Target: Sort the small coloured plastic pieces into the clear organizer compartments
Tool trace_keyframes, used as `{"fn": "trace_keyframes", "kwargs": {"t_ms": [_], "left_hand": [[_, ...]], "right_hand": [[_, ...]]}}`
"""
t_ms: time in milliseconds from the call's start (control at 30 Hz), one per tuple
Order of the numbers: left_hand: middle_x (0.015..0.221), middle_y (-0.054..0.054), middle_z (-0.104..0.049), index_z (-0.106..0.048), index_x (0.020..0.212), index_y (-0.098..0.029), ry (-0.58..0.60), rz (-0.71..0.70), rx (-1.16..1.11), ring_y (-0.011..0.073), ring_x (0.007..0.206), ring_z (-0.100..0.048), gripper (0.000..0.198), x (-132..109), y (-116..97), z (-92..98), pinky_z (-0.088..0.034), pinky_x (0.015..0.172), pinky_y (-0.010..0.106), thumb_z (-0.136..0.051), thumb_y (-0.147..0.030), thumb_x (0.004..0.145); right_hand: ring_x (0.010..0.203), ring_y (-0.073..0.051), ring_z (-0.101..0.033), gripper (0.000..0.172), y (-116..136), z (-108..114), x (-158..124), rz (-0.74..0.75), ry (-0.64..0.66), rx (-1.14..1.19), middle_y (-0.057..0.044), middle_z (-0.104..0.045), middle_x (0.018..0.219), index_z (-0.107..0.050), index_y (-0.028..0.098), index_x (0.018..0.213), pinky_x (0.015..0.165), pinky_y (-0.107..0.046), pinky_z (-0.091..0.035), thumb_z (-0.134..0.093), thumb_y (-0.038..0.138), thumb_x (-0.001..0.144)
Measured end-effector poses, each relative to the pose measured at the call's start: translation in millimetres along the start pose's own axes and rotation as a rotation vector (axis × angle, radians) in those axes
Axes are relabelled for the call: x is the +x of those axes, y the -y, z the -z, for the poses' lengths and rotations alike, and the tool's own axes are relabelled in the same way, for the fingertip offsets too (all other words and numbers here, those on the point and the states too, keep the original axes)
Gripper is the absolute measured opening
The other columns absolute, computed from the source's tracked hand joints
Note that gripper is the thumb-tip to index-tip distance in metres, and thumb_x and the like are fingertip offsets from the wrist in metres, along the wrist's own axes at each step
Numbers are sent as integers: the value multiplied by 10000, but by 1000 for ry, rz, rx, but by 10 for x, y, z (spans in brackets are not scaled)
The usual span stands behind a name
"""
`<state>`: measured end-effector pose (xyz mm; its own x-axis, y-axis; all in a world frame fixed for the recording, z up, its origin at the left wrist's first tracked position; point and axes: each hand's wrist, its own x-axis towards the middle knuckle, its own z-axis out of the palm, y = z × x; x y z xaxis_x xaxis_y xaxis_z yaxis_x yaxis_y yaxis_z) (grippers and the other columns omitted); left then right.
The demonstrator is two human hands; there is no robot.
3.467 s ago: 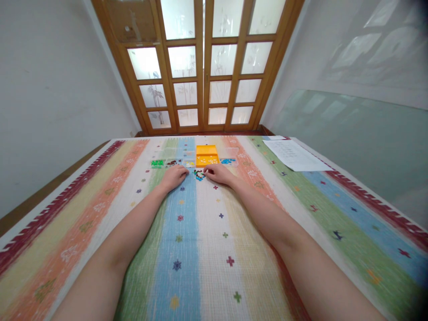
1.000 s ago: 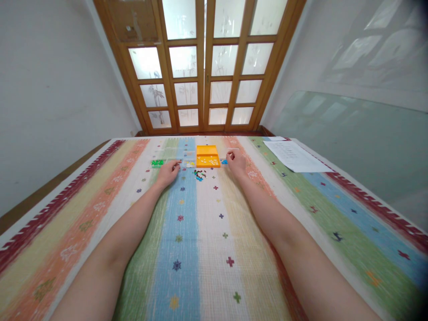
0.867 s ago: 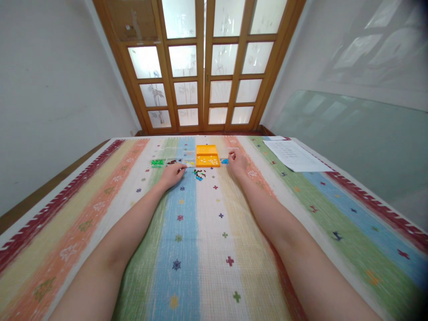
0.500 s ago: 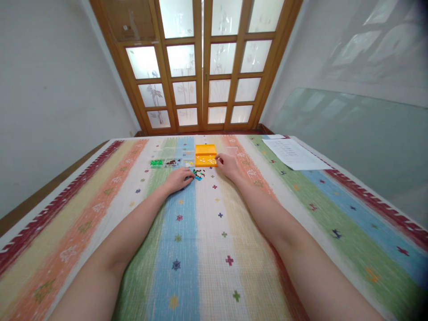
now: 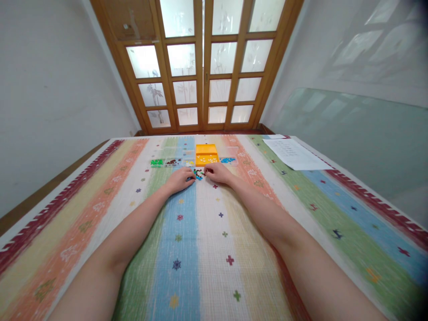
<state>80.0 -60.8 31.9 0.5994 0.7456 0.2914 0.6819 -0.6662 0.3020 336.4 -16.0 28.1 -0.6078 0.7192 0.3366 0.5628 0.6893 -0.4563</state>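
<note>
A small heap of mixed coloured beads (image 5: 198, 173) lies on the striped cloth far out in front of me. My left hand (image 5: 180, 179) rests palm down just left of the heap, fingers curled with the tips at its edge. My right hand (image 5: 217, 172) is on the heap's right side, fingertips pinched together at the beads. Behind the heap stands an orange box (image 5: 206, 156) holding pale beads, flanked by clear trays with green beads (image 5: 156, 162), dark beads (image 5: 173, 162) and blue beads (image 5: 228, 160).
The striped cloth (image 5: 200, 249) covers the whole table. A printed sheet of paper (image 5: 294, 154) lies at the far right. A wooden glazed door (image 5: 200, 67) stands beyond the table's far edge, and a glass pane (image 5: 354, 133) leans at the right.
My right hand has come back left from the blue-bead tray to the heap. My left hand has moved from the dark-bead tray down to the heap's left edge.
</note>
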Motion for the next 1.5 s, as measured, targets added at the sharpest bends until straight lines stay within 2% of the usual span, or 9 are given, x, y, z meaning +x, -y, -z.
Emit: {"fn": "trace_keyframes", "kwargs": {"t_ms": [167, 367, 500, 800, 1033, 1167, 1300, 1500], "left_hand": [[980, 63, -711, -767, 970, -244, -12, 29, -15, 247, 1013, -646, 169, 16, 18, -28, -498, 938, 373, -607, -255, 919], [936, 62, -717, -751, 934, -217, -105, 155, 31, 227, 910, -635, 185, -3, 256, -19, -488, 878, 354, -570, -251, 914], [935, 62, -716, -744, 937, -205, -118, 178, 63, 222, 909, -634, 189, -18, 351, -32, -487, 860, 345, -563, -258, 928], [943, 64, -720, -748, 938, -208, -122, 165, 67, 231, 929, -640, 185, -21, 341, -39, -494, 885, 359, -566, -243, 931], [974, 67, -711, -752, 1024, -216, -133, 161, 78, 231, 940, -637, 210, -23, 333, -60, -493, 892, 360, -563, -247, 938], [1005, 70, -706, -753, 1069, -225, -127, 157, 77, 232, 978, -638, 227, -24, 341, -71, -493, 924, 364, -565, -247, 943], [1039, 73, -701, -752, 1078, -226, -130, 138, 78, 236, 1020, -639, 231, -27, 356, -79, -495, 962, 376, -560, -249, 951], [1165, 74, -720, -752, 1152, -239, -136, 95, 57, 237, 1126, -639, 273, -33, 379, -106, -492, 1049, 400, -566, -245, 953]], "right_hand": [[731, -167, -594, 171, 71, -11, 13, 11, 29, -11, -23, -731, 817, -757, 204, 890, 666, -257, -355, -587, 196, 870], [825, -173, -629, 187, 240, -75, 57, 114, 115, -56, -40, -760, 955, -775, 224, 1030, 733, -248, -388, -617, 224, 929], [909, -192, -652, 206, 331, -125, 66, 187, 168, -148, -61, -764, 1046, -768, 224, 1091, 774, -254, -405, -634, 210, 936], [869, -196, -626, 120, 396, -151, 50, 231, 151, -184, -69, -740, 970, -735, 194, 978, 744, -267, -376, -626, 204, 928], [819, -173, -583, 117, 292, -140, 55, 153, 53, -92, -48, -712, 907, -734, 188, 957, 740, -251, -368, -628, 184, 910], [825, -174, -599, 137, 303, -145, 50, 223, 60, -21, -50, -717, 913, -748, 188, 975, 755, -255, -399, -630, 180, 907], [834, -186, -622, 158, 360, -161, 49, 323, 84, -11, -60, -723, 895, -762, 181, 904, 788, -278, -439, -607, 156, 889], [885, -201, -660, 186, 402, -145, 48, 392, 144, 4, -74, -758, 942, -784, 178, 897, 845, -312, -488, -604, 139, 873]]}}
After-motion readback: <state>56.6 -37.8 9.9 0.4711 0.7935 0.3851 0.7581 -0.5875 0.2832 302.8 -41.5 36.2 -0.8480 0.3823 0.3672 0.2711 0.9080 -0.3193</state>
